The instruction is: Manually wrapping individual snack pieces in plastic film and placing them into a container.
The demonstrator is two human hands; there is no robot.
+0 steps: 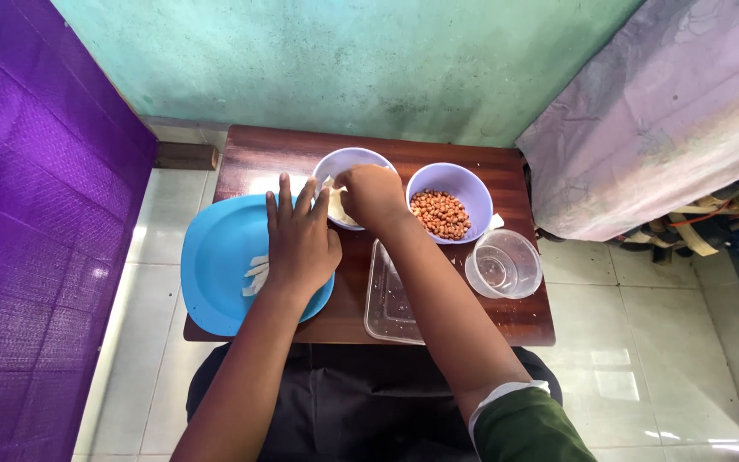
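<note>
Head view, looking down: a small wooden table [438, 162] is seen against a teal wall, and everything is placed relative to it. At its left edge, overhanging it, a blue plate [215, 265] is laid, with a few pale strips [256, 275] on it. The left hand [299, 244] is spread flat over the plate's right part, fingers extended and closed on nothing. At the table's rear middle a lilac bowl [348, 162] is set; the right hand [374, 195] is curled into it, fingers pinched on a pale, thin piece [338, 205] (what it is cannot be told). Just right of that bowl, a second lilac bowl [464, 184] filled with peanuts [440, 214] is placed. Toward the table's front right a clear round container [504, 263] is stood, and a clear flat lid [387, 304] is laid at the front middle
</note>
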